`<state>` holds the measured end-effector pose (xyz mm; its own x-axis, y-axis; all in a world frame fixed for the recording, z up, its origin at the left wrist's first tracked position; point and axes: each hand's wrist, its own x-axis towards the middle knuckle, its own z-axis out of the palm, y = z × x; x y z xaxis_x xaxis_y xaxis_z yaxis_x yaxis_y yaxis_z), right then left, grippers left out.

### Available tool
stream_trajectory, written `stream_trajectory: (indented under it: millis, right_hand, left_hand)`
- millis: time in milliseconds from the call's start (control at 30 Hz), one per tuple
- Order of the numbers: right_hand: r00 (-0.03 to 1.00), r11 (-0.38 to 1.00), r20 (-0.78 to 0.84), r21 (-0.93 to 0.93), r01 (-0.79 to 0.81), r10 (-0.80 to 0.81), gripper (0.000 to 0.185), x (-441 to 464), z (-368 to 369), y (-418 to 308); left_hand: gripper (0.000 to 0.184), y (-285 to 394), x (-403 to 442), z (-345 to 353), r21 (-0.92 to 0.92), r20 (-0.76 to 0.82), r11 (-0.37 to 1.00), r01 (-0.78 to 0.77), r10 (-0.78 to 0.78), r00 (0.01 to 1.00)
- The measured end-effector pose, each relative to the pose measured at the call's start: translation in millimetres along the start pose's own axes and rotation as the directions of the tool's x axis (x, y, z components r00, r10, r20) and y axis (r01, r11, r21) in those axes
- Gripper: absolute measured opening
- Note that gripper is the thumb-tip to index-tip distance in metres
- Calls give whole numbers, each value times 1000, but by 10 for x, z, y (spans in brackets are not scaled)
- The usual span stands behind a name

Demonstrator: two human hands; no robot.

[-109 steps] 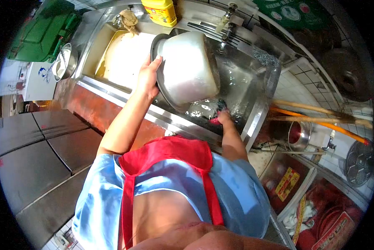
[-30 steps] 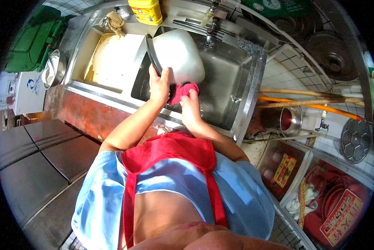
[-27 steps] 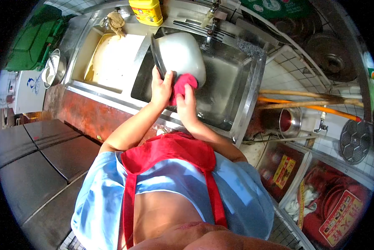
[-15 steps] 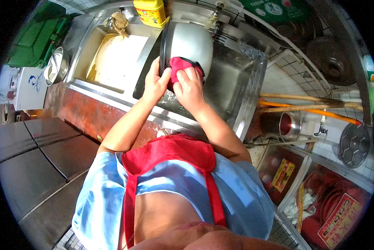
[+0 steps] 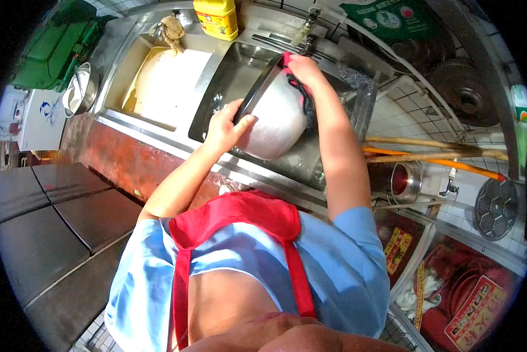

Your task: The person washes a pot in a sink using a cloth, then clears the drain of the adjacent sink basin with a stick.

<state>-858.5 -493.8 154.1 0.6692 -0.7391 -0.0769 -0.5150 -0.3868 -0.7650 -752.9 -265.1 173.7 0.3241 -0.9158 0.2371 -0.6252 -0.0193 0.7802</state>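
A rounded silver-grey pot (image 5: 277,120) with a dark rim is tilted on its side over the right sink basin (image 5: 223,76). My left hand (image 5: 225,126) grips the near part of its rim, thumb on the outside and fingers toward the opening. At the far end of the rim, my right hand (image 5: 303,67) is closed on a red and black cloth (image 5: 304,91). The cloth lies against the pot's rim and outer side, partly covered by that hand. The inside of the pot is turned away from view.
Cloudy liquid fills part of the left basin (image 5: 172,82). A yellow jug (image 5: 217,20) and a faucet (image 5: 305,26) stand behind the sink. A brown cloth-like lump (image 5: 172,32) sits at the back left. Long poles (image 5: 433,152) jut in from the right.
My right hand has moved with the cloth from the pot's near side to the far end of its rim. The pot has tilted and come closer to me, with my left hand still on it.
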Motion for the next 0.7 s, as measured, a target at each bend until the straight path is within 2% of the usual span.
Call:
stream_trajectory:
  millis: [100,133,200,267,300,333,400,500,533,600,667,700]
  right_hand:
    - [952,956,-114,-110,271,-283,17,-172,141,-45]
    - [884,915,-247,-30,402,-397,15,-274,203,-99]
    - [837,877,-287,-24,480,-466,14,-492,282,-281]
    - [822,821,-87,-182,542,-562,21,-626,355,-412]
    - [732,725,-75,-245,644,-677,22,-713,417,-470]
    - [679,675,-92,-264,689,-728,21,-815,456,-540]
    - [696,677,-19,-253,691,-718,25,-917,413,-589]
    - [735,727,-98,-284,625,-671,28,-821,340,-473]
    - [747,767,-195,-267,584,-636,31,-726,355,-388]
    - [841,873,-236,-105,476,-487,34,-562,282,-267]
    - [879,893,-165,-37,448,-448,35,-403,113,-199]
    - [882,867,-190,184,464,-432,27,-234,161,7]
  left_hand:
    - [36,-131,18,-8,-22,-42,1000,14,-15,999]
    - [36,-166,30,-25,-28,-40,999,34,-36,999]
    - [35,-153,96,-67,32,-105,999,-2,5,994]
    - [34,-208,178,-90,-74,-40,991,108,-111,993]
    - [33,-237,205,-96,-172,7,967,189,-190,982]
    - [33,-305,215,-77,-179,-18,976,121,-127,992]
    - [35,-380,215,-51,-189,-67,982,-13,0,998]
    - [36,-267,162,-71,-112,-24,994,-20,17,1000]
    - [36,-208,159,-111,-69,-1,998,-6,6,1000]
    - [39,-82,164,-220,-44,61,998,34,-31,998]
    - [41,-61,132,-284,-55,86,998,45,-40,995]
    - [41,-73,125,-317,-79,79,996,33,-26,997]
